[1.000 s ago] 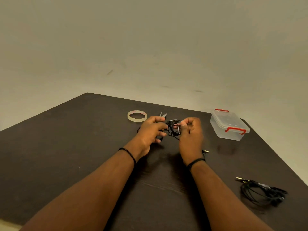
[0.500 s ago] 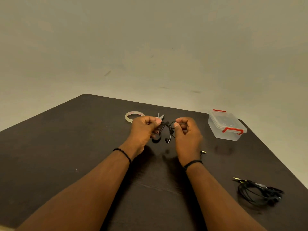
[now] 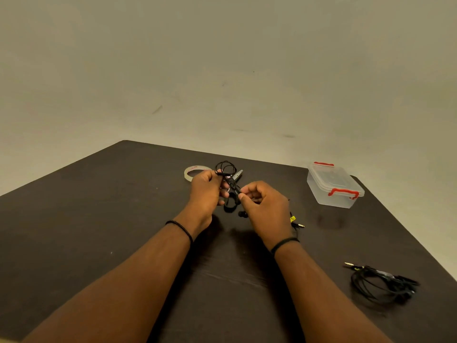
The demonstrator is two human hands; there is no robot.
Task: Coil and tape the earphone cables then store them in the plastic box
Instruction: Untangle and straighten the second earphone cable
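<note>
While both pinch, earphone cable (image 3: 232, 185) slants from left hand (image 3: 206, 191), right hand (image 3: 265, 206)

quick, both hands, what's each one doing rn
left hand: holding the coiled earphone cable
right hand: pinching the same cable

Both hands are sitting mid-tabletop (image 3: 99, 219), the left hand (image 3: 206, 191) and right hand (image 3: 265, 206) crowding the centre with the earphone cable (image 3: 226, 169) strung between them. Tape roll (image 3: 189, 173) and scissors (image 3: 237, 175) are lying just behind, blocking a straight reach back. Plastic box (image 3: 333, 186), lid on, is standing far right; bare tabletop is lying between it and the right hand. Coiled earphones (image 3: 380, 284) are occupying the near right corner. Left side is lying open.
</note>
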